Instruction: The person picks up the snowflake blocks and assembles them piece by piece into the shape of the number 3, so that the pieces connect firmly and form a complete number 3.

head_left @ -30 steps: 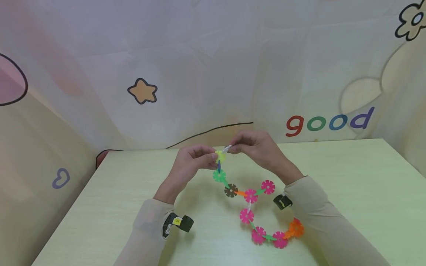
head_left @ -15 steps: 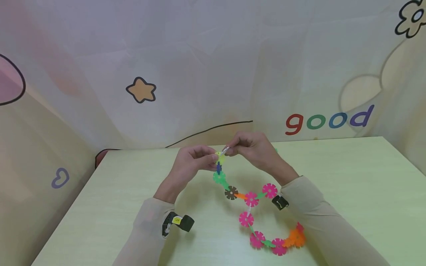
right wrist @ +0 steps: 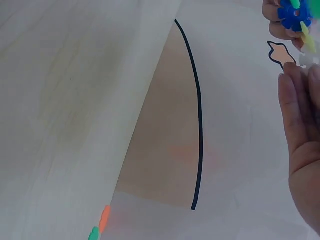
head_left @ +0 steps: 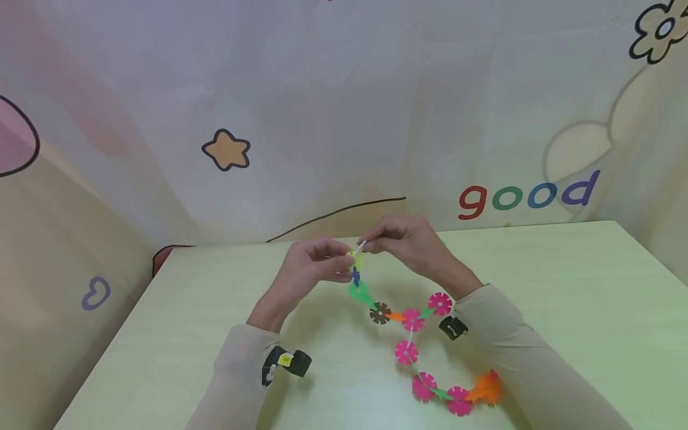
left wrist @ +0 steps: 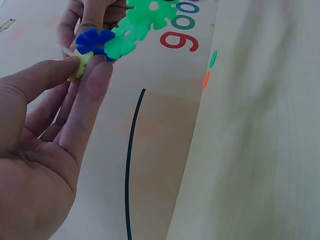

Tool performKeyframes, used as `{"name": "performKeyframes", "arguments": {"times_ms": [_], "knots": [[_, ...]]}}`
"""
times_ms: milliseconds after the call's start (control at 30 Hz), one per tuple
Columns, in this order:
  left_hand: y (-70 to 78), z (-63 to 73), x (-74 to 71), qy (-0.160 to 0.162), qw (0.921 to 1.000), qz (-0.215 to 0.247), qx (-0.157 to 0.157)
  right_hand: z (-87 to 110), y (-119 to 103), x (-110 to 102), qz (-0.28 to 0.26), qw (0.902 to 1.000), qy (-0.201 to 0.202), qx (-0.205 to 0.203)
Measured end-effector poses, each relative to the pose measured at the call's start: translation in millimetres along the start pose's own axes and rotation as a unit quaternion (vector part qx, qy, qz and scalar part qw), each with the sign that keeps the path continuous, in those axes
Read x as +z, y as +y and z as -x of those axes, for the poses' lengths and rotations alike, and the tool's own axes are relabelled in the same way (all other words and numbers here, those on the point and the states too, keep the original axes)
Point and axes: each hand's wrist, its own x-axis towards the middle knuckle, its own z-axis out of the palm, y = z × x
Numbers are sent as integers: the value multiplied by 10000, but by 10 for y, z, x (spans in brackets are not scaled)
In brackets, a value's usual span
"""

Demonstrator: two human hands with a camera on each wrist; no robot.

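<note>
My left hand [head_left: 309, 269] pinches a yellow notched snowflake disc [left wrist: 82, 65] between thumb and fingers. My right hand [head_left: 411, 242] pinches a white snowflake disc [head_left: 362, 246], seen edge-on, right at the yellow one's upper edge. Below the yellow disc hangs a linked chain: a blue disc [left wrist: 95, 42], green discs [head_left: 359, 292], a dark brown disc [head_left: 380, 313], then an orange one [head_left: 396, 316]. A pink disc [head_left: 413, 320] follows, where the chain branches to another pink disc [head_left: 440, 304] and down through several pink and green ones to an orange cluster [head_left: 486, 387] beside the right sleeve.
A loose orange disc [left wrist: 206, 79] and a green disc [left wrist: 213, 59] lie by the back edge of the pale wooden table [head_left: 161, 334]. Behind it rises a printed cloth backdrop [head_left: 322, 119]. Each wrist carries a small black camera [head_left: 298, 363].
The white disc has come down and left against the yellow disc, the right hand moving slightly with it. The hanging chain has swung a little, its lower end now lower and farther right.
</note>
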Motion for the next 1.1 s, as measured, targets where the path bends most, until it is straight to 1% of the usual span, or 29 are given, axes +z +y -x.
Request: {"name": "performKeyframes", "arguments": {"times_ms": [67, 133, 267, 400, 500, 600, 733, 800, 867, 933, 1000, 1100], "knots": [[1, 1, -12, -58, 9999, -107, -1, -16, -14, -5, 177, 9998, -69, 65], [5, 2, -22, -98, 9997, -233, -9, -37, -35, -14, 505, 9985, -169, 111], [19, 8, -47, -111, 9985, -536, -44, -89, -104, -43, 1097, 9929, -450, 56], [28, 14, -73, -134, 9971, -727, -190, -134, -167, -97, 1341, 9873, -845, 68], [27, 14, -92, -182, 9965, -771, -277, -153, -179, -208, 1559, 9823, -997, 281], [23, 7, -106, -214, 9960, -821, -293, -156, -149, -401, 1859, 9769, -884, 577], [27, 5, -117, -209, 9958, -843, -285, -138, -9, -718, 2182, 9684, -613, 1041], [28, 5, -117, -182, 9960, -833, -275, -122, 102, -873, 2311, 9628, -546, 1291], [34, 8, -114, -149, 9962, -819, -249, -98, 229, -1014, 2327, 9590, -500, 1540], [41, 10, -108, -113, 9964, -803, -230, -72, 368, -1127, 2397, 9534, -539, 1752], [48, 12, -104, -92, 9965, -797, -219, -46, 497, -1206, 2440, 9468, -668, 1989], [51, 12, -103, -79, 9967, -775, -207, -7, 675, -1260, 2594, 9344, -907, 2267]]}}
